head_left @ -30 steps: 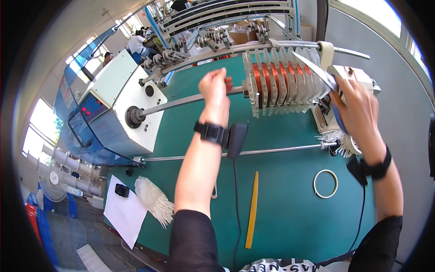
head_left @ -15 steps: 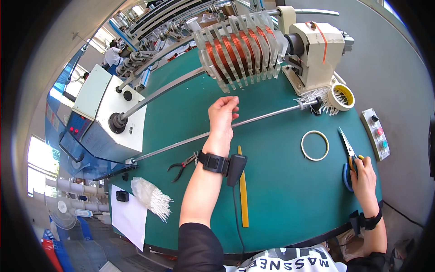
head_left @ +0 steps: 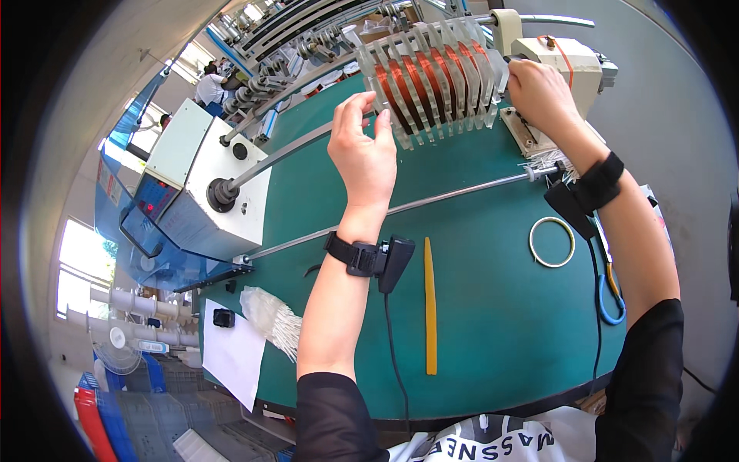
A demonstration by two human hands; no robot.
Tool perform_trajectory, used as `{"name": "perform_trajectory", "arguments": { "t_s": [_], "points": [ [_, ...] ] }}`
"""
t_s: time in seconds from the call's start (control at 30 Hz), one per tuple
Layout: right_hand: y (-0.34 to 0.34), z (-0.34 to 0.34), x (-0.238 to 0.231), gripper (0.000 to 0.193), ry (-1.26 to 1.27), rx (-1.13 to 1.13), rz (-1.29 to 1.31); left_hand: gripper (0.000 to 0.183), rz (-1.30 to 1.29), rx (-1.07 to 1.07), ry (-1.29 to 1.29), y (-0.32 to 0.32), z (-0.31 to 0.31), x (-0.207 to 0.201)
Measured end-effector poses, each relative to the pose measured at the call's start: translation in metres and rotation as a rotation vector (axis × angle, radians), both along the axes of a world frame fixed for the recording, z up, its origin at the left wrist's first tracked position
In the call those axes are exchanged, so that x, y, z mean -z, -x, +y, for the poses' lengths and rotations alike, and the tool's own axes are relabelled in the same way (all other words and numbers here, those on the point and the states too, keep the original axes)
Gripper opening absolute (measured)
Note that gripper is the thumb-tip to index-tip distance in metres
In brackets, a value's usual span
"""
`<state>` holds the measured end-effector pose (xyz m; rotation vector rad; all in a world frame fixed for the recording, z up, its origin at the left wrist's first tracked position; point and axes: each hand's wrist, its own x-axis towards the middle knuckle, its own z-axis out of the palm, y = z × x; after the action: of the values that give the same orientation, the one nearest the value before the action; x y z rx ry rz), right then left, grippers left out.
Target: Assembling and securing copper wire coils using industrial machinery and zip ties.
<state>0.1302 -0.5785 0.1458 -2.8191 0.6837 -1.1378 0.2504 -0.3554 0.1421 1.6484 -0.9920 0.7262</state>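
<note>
A winding former [head_left: 431,73] of clear plates with several copper wire coils sits on a spindle between a white control box [head_left: 204,185] and a white machine head [head_left: 570,61]. My left hand [head_left: 363,150] reaches up to the former's left end, thumb and fingers around the outer plate. My right hand [head_left: 539,91] grips the former's right end, next to the machine head. Both wrists wear black bands with cables.
On the green table [head_left: 485,323] lie a yellow stick [head_left: 430,308], a white ring [head_left: 551,241], blue-handled scissors [head_left: 612,296], a bundle of white ties [head_left: 269,319] and a white sheet [head_left: 231,354]. A steel rod [head_left: 446,194] crosses below the former. Another person [head_left: 208,85] works far back.
My right hand has left the scissors on the table's right side and risen to the former's right end. My left hand moved up from the steel rod to the former's left end.
</note>
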Motion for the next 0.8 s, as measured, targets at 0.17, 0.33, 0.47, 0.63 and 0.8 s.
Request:
{"name": "perform_trajectory", "arguments": {
  "t_s": [0.17, 0.33, 0.47, 0.63, 0.8],
  "points": [
    [0.038, 0.036, 0.031, 0.014, -0.12, -0.12, -0.163, 0.013, -0.283, -0.07, -0.095, -0.018, -0.001, -0.006],
    [0.114, 0.087, 0.05, 0.014, -1.057, -0.486, 0.2, 0.009, -0.312, -0.08, -0.176, -0.028, 0.012, 0.001],
    [0.194, 0.093, 0.062, 0.014, -1.038, -0.366, 0.305, 0.01, -0.388, -0.075, -0.163, -0.019, 0.004, 0.003],
    [0.196, 0.082, 0.059, 0.015, -1.137, -0.265, 0.165, 0.013, -0.349, -0.069, -0.091, -0.02, 0.002, 0.005],
    [0.173, 0.099, 0.016, 0.015, -1.22, -0.635, -0.071, 0.012, -0.307, -0.062, -0.105, -0.019, 0.001, 0.001]
  ]
}}
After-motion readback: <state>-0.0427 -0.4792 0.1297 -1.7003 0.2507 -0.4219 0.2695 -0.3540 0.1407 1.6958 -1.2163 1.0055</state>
